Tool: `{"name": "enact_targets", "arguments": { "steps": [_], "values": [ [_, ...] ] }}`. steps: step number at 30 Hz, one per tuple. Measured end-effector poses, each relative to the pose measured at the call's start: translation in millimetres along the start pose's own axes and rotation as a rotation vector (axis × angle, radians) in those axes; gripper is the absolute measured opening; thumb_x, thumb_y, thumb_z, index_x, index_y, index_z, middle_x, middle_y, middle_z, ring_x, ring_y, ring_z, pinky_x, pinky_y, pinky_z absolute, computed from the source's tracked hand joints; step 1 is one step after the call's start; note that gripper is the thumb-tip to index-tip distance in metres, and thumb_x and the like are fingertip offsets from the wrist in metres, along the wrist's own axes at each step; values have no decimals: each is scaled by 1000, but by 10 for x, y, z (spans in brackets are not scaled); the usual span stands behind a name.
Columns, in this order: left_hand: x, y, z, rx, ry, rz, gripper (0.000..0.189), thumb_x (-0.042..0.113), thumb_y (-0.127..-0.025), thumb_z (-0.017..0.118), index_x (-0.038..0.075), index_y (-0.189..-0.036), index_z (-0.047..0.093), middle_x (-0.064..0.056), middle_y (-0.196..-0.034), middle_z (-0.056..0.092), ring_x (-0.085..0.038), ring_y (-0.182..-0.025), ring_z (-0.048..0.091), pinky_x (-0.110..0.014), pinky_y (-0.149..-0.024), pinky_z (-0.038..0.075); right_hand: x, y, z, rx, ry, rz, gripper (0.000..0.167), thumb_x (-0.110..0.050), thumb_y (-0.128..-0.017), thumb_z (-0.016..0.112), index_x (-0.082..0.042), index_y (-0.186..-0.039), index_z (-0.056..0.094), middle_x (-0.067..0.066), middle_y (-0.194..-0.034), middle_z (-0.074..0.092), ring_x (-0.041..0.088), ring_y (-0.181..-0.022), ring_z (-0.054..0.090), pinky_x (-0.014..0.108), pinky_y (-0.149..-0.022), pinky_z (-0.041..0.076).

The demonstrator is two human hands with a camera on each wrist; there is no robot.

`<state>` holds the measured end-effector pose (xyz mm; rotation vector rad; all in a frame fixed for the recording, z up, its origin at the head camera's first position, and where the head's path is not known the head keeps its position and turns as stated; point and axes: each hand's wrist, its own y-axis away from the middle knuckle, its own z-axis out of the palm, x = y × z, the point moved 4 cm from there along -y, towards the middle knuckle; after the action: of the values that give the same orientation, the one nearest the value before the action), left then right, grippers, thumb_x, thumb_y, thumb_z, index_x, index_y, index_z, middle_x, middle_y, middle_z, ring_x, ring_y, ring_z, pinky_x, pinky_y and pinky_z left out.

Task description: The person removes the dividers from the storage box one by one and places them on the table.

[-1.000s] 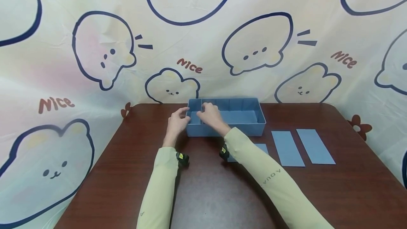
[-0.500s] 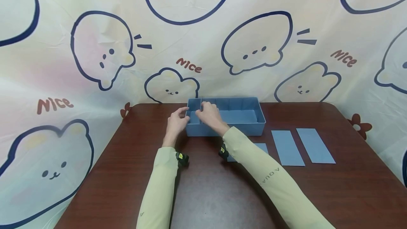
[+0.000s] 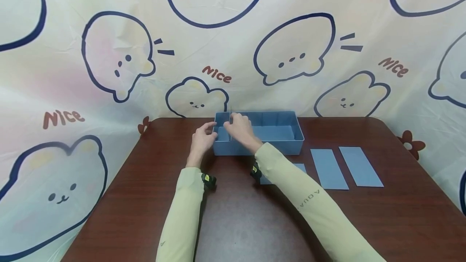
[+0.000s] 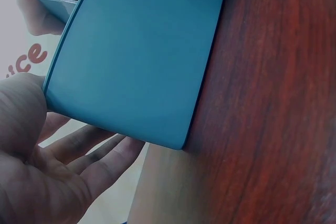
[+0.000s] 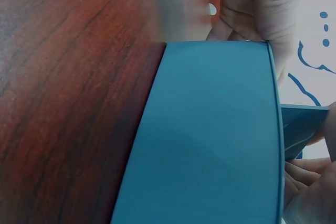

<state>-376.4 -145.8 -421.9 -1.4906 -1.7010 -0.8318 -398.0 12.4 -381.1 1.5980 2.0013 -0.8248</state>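
Note:
A long blue open-topped box [image 3: 282, 148] sits at the back of the table. My left hand [image 3: 202, 142] holds its left end, the thumb by the near corner of the rim and the fingers along the outer end wall. My right hand [image 3: 241, 129] reaches over the front wall and pinches a thin blue divider panel [image 5: 300, 124]. The divider stands upright across the box near the left end, leaving a narrow compartment on the left and a long one on the right. In the right wrist view, part of it sticks out above the rim.
Two flat blue panels, a nearer one [image 3: 329, 169] and a farther-right one [image 3: 360, 167], lie on the brown table [image 3: 233, 221] right of the box. Another blue panel [image 3: 267, 180] is partly hidden under my right forearm. A patterned cloth [image 3: 240, 51] hangs behind the table.
My right hand has risen very slightly, and the far end of the divider shows a little higher above the rim. The left hand and box stay where they were.

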Motion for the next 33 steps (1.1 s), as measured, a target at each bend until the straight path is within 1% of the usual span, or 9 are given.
{"name": "enact_targets", "arguments": {
  "steps": [3, 6, 9, 10, 16, 20, 27, 33],
  "values": [
    [4, 5, -9, 3, 1, 1, 44, 22, -95, 54, 27, -140, 53, -14, -138, 58, -35, -124, 58, -51, -95, 52, -24, -19, -22, 1, 15, 10, 31, -26, -92, 54, -6, -114, 63, 6, -70, 61, 19, -53, 57, 29, -51, 41],
    [7, 12, -15, 6, 0, -4, 44, 22, -95, 54, 28, -139, 53, -14, -138, 58, -35, -124, 58, -50, -95, 52, -38, -29, -35, 4, 25, 18, 32, -27, -93, 54, -7, -115, 63, 6, -74, 62, 19, -57, 58, 30, -54, 43],
    [3, 14, -16, 5, -2, -9, 44, 22, -95, 54, 28, -139, 54, -14, -138, 58, -34, -124, 58, -50, -95, 52, -46, -32, -38, 4, 40, 26, 34, -28, -93, 55, -8, -119, 63, 5, -76, 63, 18, -58, 60, 30, -55, 44],
    [3, 13, -16, 6, -3, -9, 44, 22, -95, 54, 28, -139, 54, -13, -138, 58, -34, -124, 58, -50, -95, 52, -49, -32, -39, 4, 43, 26, 33, -28, -93, 55, -8, -118, 63, 5, -76, 63, 19, -58, 59, 30, -55, 44],
    [14, 4, -14, 0, 5, -9, 44, 22, -96, 55, 28, -139, 54, -13, -139, 58, -34, -125, 57, -50, -96, 51, -83, -32, -62, 12, 71, 14, 21, -27, -93, 53, -10, -102, 63, 5, -69, 60, 20, -54, 57, 29, -49, 40],
    [20, 0, -14, -1, 6, -9, 44, 22, -96, 54, 28, -139, 53, -13, -139, 58, -34, -126, 57, -50, -96, 51, -89, -34, -83, 19, 73, 16, 18, -26, -93, 54, -11, -95, 63, 6, -67, 59, 20, -52, 56, 28, -47, 38],
    [3, -6, -5, 0, 1, -9, 44, 22, -96, 54, 29, -139, 54, -13, -139, 58, -34, -125, 58, -49, -95, 52, -119, -27, -128, 20, 77, 33, 18, -26, -92, 54, -11, -96, 63, 6, -68, 60, 19, -53, 57, 28, -47, 39],
    [-8, -7, 1, 3, 3, 2, 44, 22, -95, 54, 28, -139, 54, -14, -138, 59, -34, -124, 58, -49, -93, 52, -149, -26, -167, 32, 74, 37, 19, -26, -92, 54, -11, -97, 64, 6, -69, 61, 21, -55, 57, 30, -50, 40]
  ]
}}
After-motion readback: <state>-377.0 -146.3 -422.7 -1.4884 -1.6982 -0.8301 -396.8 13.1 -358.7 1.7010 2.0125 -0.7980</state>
